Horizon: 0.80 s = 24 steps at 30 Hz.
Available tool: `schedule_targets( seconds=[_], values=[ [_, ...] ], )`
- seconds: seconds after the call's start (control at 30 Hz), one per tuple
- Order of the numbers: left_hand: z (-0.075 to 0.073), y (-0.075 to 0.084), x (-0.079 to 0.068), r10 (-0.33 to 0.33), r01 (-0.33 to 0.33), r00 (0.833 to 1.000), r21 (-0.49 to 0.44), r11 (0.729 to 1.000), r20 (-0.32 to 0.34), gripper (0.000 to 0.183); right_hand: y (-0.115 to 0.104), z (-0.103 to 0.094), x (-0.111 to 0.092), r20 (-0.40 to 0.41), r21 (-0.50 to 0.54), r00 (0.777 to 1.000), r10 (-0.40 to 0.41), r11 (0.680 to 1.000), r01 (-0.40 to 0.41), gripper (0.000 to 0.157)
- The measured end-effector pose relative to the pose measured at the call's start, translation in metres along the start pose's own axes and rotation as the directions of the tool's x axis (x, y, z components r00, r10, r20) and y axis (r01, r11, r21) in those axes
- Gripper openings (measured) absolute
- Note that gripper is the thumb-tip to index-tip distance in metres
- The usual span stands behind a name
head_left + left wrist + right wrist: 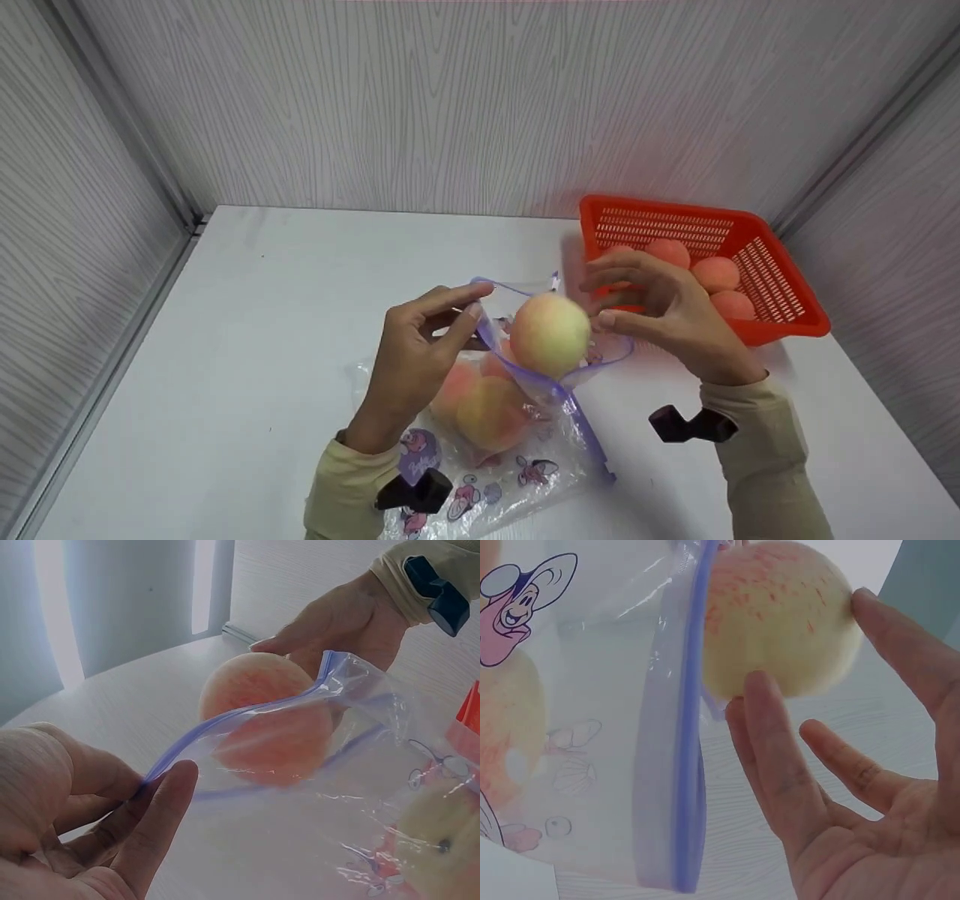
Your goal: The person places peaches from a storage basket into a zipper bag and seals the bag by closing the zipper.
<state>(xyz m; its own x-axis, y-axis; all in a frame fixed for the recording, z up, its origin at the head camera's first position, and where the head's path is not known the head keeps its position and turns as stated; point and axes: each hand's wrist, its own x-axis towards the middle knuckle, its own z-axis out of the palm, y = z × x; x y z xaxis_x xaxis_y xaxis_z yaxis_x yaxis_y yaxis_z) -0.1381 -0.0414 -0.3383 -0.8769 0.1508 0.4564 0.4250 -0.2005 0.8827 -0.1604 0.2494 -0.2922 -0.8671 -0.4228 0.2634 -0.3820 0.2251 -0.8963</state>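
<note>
A clear zip bag [566, 457] with a purple zip edge and pink cartoon prints lies on the table, its mouth held up. My left hand [412, 352] pinches the zip edge between thumb and fingers. Peaches [491, 412] show through the plastic inside. At the mouth sits another peach [550, 334], yellow and pink, partly behind the bag's zip edge in the left wrist view. My right hand [667, 307] is just right of it with spread, gently bent fingers. In the right wrist view, its fingertips [763, 690] are right at the peach's surface.
A red plastic basket [795, 292] with several peaches [716, 274] stands at the back right, partly behind my right hand. The white table [225, 337] runs back to a pale wood-grain wall [420, 105], with side panels left and right.
</note>
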Motion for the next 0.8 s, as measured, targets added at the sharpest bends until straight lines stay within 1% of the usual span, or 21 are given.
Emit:
schedule_targets(
  seconds=[0.1,0.17,0.23,0.27,0.3,0.33,0.37,0.4,0.5,0.53,0.6,0.63,0.67,0.7,0.73,0.77,0.8],
  values=[
    [0.001,0.0,0.0,0.003,-0.003,1.0,-0.018,1.0,-0.005,0.025,0.0,-0.002,-0.001,-0.018,0.045,1.0,-0.019,0.999,0.02,0.047],
    [0.001,0.0,0.001,0.004,-0.005,1.0,-0.029,1.0,-0.008,0.024,0.0,-0.005,-0.001,-0.039,0.073,0.998,-0.048,0.996,0.051,0.042],
    [0.0,-0.001,0.001,0.009,-0.009,1.0,-0.031,0.999,-0.014,0.024,0.0,-0.009,-0.001,-0.103,0.107,0.993,-0.064,0.991,0.075,0.036],
    [-0.001,-0.001,0.001,0.011,-0.012,1.0,-0.027,1.0,-0.017,0.024,0.0,-0.011,0.0,-0.147,0.128,0.986,-0.075,0.987,0.094,0.034],
    [-0.001,-0.001,0.001,0.014,-0.015,1.0,-0.025,1.0,-0.02,0.024,-0.001,-0.014,0.0,-0.202,0.149,0.976,-0.084,0.982,0.115,0.033],
    [-0.002,-0.001,0.002,0.018,-0.018,1.0,-0.023,1.0,-0.024,0.023,-0.001,-0.017,0.001,-0.263,0.181,0.96,-0.095,0.973,0.146,0.032],
    [-0.003,-0.001,0.002,0.021,-0.022,0.999,-0.019,1.0,-0.027,0.023,-0.001,-0.021,0.002,-0.328,0.213,0.94,-0.096,0.962,0.172,0.031],
    [-0.003,-0.001,0.002,0.023,-0.024,0.999,-0.015,1.0,-0.029,0.023,-0.001,-0.024,0.004,-0.396,0.236,0.913,-0.098,0.95,0.204,0.031],
    [-0.005,-0.001,0.002,0.024,-0.024,0.999,-0.011,1.0,-0.031,0.023,0.002,-0.038,0.012,-0.557,0.273,0.823,-0.115,0.91,0.312,0.031],
    [-0.005,-0.001,0.001,0.021,-0.021,0.999,-0.013,1.0,-0.032,0.023,0.005,-0.043,0.015,-0.598,0.266,0.792,-0.12,0.903,0.337,0.031],
    [-0.005,-0.001,0.001,0.018,-0.018,0.999,-0.011,1.0,-0.033,0.023,0.012,-0.054,0.022,-0.668,0.208,0.733,-0.129,0.913,0.35,0.031],
    [-0.006,-0.001,0.0,0.015,-0.016,0.999,-0.01,1.0,-0.034,0.023,0.018,-0.059,0.024,-0.696,0.166,0.706,-0.133,0.927,0.338,0.031],
    [-0.006,-0.001,0.0,0.013,-0.013,0.999,-0.004,1.0,-0.034,0.023,0.024,-0.065,0.026,-0.719,0.106,0.682,-0.138,0.947,0.304,0.032],
    [-0.006,-0.001,0.0,0.011,-0.011,0.999,0.003,1.0,-0.033,0.023,0.03,-0.07,0.029,-0.739,0.036,0.659,-0.143,0.967,0.25,0.032],
    [-0.006,-0.001,-0.001,0.01,-0.009,0.999,0.008,1.0,-0.032,0.023,0.037,-0.075,0.031,-0.756,-0.034,0.639,-0.141,0.984,0.176,0.034],
    [-0.006,-0.001,-0.001,0.009,-0.009,1.0,0.014,1.0,-0.03,0.023,0.044,-0.08,0.032,-0.769,-0.097,0.624,-0.137,0.991,0.097,0.035],
    [-0.005,-0.001,-0.001,0.008,-0.008,1.0,0.02,1.0,-0.029,0.023,0.051,-0.084,0.034,-0.778,-0.15,0.615,-0.128,0.988,0.016,0.037]
  ],
)
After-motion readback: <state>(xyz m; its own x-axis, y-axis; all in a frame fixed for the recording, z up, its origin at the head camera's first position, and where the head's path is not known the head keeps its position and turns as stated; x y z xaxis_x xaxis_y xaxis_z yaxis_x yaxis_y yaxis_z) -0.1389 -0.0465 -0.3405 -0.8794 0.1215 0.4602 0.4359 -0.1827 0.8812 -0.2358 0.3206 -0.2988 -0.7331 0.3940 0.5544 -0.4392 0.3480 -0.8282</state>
